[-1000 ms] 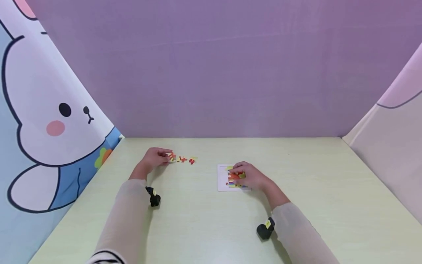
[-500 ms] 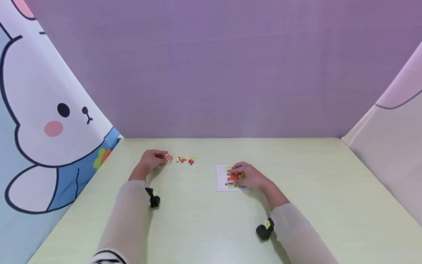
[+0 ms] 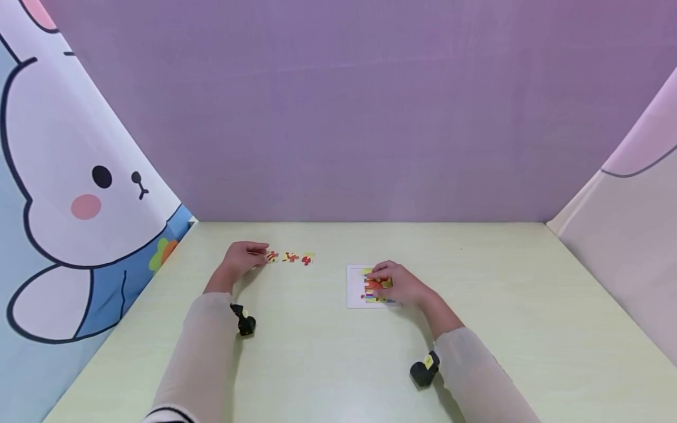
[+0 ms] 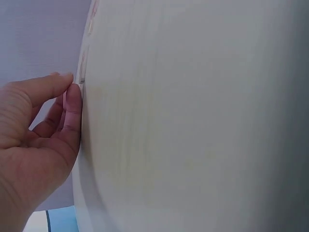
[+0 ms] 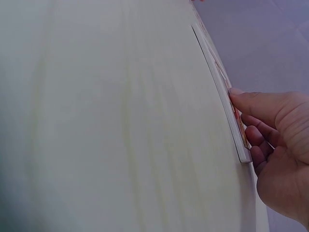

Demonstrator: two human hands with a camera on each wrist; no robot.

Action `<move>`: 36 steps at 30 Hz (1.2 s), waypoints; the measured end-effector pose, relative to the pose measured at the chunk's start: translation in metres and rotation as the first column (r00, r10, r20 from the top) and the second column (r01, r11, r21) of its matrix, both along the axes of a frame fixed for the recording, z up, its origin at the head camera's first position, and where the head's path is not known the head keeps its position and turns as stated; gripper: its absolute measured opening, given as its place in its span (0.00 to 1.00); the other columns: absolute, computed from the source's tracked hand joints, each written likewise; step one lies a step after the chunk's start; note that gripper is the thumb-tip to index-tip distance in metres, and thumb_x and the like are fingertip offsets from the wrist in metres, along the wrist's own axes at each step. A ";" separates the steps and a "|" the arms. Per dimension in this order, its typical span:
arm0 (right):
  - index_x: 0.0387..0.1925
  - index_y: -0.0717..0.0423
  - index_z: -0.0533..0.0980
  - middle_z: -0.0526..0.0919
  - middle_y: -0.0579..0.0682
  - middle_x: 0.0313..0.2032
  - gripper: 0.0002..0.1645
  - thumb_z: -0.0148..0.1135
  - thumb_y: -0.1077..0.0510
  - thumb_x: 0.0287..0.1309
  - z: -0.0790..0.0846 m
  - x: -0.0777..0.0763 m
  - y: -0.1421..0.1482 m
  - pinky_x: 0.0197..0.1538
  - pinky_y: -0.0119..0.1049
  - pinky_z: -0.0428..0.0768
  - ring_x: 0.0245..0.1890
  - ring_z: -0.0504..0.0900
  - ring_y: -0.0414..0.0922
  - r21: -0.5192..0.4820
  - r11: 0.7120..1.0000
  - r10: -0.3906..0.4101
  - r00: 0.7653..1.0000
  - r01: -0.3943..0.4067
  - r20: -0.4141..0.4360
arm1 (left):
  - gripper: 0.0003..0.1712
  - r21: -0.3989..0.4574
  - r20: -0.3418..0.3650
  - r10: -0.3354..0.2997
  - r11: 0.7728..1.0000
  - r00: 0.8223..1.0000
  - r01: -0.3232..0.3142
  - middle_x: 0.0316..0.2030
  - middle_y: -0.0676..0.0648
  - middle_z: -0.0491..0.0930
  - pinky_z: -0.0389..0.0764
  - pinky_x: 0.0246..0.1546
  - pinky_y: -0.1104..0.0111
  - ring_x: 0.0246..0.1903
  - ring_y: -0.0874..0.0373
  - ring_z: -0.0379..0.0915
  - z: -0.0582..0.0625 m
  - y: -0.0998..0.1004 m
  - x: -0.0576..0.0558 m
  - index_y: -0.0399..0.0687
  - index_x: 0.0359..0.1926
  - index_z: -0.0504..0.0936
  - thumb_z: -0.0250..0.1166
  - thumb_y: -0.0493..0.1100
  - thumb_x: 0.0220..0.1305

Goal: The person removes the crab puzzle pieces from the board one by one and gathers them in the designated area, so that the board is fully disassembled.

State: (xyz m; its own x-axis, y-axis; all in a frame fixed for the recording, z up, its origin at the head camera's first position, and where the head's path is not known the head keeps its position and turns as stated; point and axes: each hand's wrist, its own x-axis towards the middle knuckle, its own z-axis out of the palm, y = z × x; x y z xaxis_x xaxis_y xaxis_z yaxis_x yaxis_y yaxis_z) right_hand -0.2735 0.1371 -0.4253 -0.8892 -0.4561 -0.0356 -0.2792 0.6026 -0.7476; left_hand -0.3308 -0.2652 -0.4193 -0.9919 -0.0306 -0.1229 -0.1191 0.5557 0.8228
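Note:
On the left in the head view, my left hand [image 3: 244,259] pinches the left edge of a red and yellow jigsaw piece [image 3: 272,257] lying on the table. Its thumb and index finger come together at that edge in the left wrist view. Two more jigsaw pieces lie to its right, a middle piece [image 3: 290,257] and a right-hand piece [image 3: 308,258]. My right hand [image 3: 404,284] rests over a white puzzle tray [image 3: 355,286], thumb and fingers spread and touching the joined pieces [image 3: 376,284] inside. Those fingers partly cover the picture.
Both hands work on a pale wooden table [image 3: 328,352]. A purple backdrop [image 3: 370,117] stands behind it, with a cartoon rabbit panel [image 3: 79,147] on the left. Black wrist cameras hang at the left sleeve [image 3: 244,321] and the right sleeve [image 3: 425,370].
My left hand has drawn its jigsaw piece a little to the left and nearer, away from the other two. My right hand stays on the puzzle tray.

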 end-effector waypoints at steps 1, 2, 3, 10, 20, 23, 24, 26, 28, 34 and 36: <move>0.56 0.58 0.79 0.71 0.54 0.60 0.24 0.69 0.63 0.56 0.000 0.000 0.000 0.64 0.49 0.68 0.62 0.66 0.55 0.000 1.000 0.001 1.000 -0.001 -0.002 | 0.23 -0.001 -0.006 -0.003 1.000 1.000 0.003 0.56 0.38 0.77 0.77 0.49 0.64 0.51 0.49 0.73 0.000 0.000 0.001 0.40 0.61 0.78 0.64 0.33 0.64; 0.56 0.58 0.80 0.71 0.54 0.60 0.24 0.69 0.64 0.56 0.000 0.000 0.000 0.64 0.49 0.68 0.62 0.66 0.55 0.000 1.000 0.000 1.000 0.000 -0.003 | 0.23 -0.002 -0.014 -0.008 1.000 1.000 0.008 0.56 0.38 0.76 0.76 0.50 0.63 0.51 0.49 0.73 0.000 -0.001 0.001 0.40 0.60 0.78 0.64 0.34 0.64; 0.56 0.58 0.80 0.71 0.54 0.60 0.24 0.70 0.64 0.56 0.000 0.000 0.000 0.64 0.49 0.68 0.62 0.67 0.55 -0.001 1.000 0.000 1.000 0.000 -0.006 | 0.22 -0.008 -0.021 -0.009 1.000 1.000 0.009 0.56 0.39 0.77 0.76 0.50 0.62 0.51 0.49 0.73 0.000 -0.001 0.002 0.41 0.60 0.79 0.64 0.35 0.64; 0.56 0.59 0.79 0.71 0.56 0.60 0.22 0.68 0.62 0.59 -0.002 0.000 0.000 0.65 0.52 0.66 0.62 0.65 0.58 0.085 0.995 0.063 0.994 -0.056 -0.088 | 0.22 0.006 -0.090 -0.031 0.999 0.995 0.031 0.57 0.39 0.76 0.76 0.51 0.61 0.51 0.48 0.72 0.008 0.000 0.016 0.40 0.60 0.78 0.65 0.36 0.64; 0.55 0.62 0.80 0.72 0.58 0.58 0.21 0.67 0.64 0.59 0.001 0.005 -0.001 0.64 0.52 0.67 0.61 0.67 0.58 0.089 0.995 0.058 0.990 -0.047 -0.130 | 0.22 0.091 -0.108 -0.022 0.995 0.994 0.032 0.55 0.41 0.78 0.77 0.43 0.73 0.50 0.52 0.73 0.015 0.009 0.024 0.40 0.58 0.80 0.68 0.36 0.63; 0.54 0.62 0.80 0.73 0.57 0.58 0.21 0.68 0.64 0.58 0.000 0.005 -0.001 0.64 0.51 0.68 0.61 0.68 0.58 0.089 0.995 0.046 0.989 -0.034 -0.141 | 0.22 0.098 -0.127 -0.032 0.994 0.991 0.045 0.54 0.41 0.79 0.77 0.42 0.73 0.48 0.52 0.74 0.016 0.013 0.027 0.40 0.57 0.80 0.69 0.36 0.61; 0.54 0.62 0.80 0.73 0.58 0.58 0.21 0.68 0.64 0.58 -0.001 0.004 -0.002 0.64 0.51 0.67 0.61 0.68 0.57 0.091 0.995 0.042 0.988 -0.029 -0.148 | 0.22 0.103 -0.133 -0.033 0.994 0.991 0.046 0.53 0.41 0.80 0.77 0.41 0.73 0.47 0.52 0.74 0.017 0.016 0.029 0.40 0.57 0.81 0.69 0.36 0.61; 0.54 0.62 0.80 0.73 0.57 0.57 0.21 0.68 0.64 0.57 -0.001 0.004 -0.002 0.64 0.52 0.67 0.60 0.68 0.57 0.093 0.995 0.035 0.987 -0.021 -0.158 | 0.22 0.105 -0.154 -0.044 0.993 0.987 0.061 0.53 0.40 0.80 0.77 0.40 0.73 0.46 0.52 0.75 0.019 0.021 0.032 0.38 0.56 0.81 0.70 0.37 0.60; 0.53 0.63 0.80 0.74 0.58 0.57 0.21 0.69 0.64 0.57 -0.002 0.003 -0.002 0.64 0.52 0.66 0.60 0.68 0.58 0.090 0.996 0.032 0.985 -0.016 -0.169 | 0.22 0.107 -0.169 -0.055 0.991 0.984 0.074 0.52 0.38 0.80 0.77 0.39 0.72 0.46 0.52 0.75 0.020 0.026 0.036 0.38 0.55 0.81 0.71 0.37 0.59; 0.52 0.65 0.80 0.74 0.59 0.55 0.20 0.69 0.65 0.56 -0.003 0.002 -0.002 0.64 0.53 0.66 0.59 0.69 0.59 0.079 0.997 0.037 0.979 -0.022 -0.201 | 0.21 0.102 -0.200 -0.101 0.987 0.975 0.123 0.51 0.38 0.80 0.77 0.40 0.70 0.47 0.52 0.75 0.024 0.041 0.045 0.39 0.53 0.83 0.72 0.38 0.58; 0.52 0.65 0.81 0.75 0.59 0.55 0.20 0.69 0.66 0.56 -0.003 0.002 -0.002 0.64 0.54 0.65 0.59 0.69 0.59 0.074 0.997 0.046 0.976 -0.030 -0.214 | 0.21 0.109 -0.203 -0.109 0.985 0.973 0.133 0.51 0.39 0.80 0.77 0.39 0.69 0.47 0.51 0.75 0.025 0.046 0.047 0.39 0.53 0.83 0.72 0.38 0.58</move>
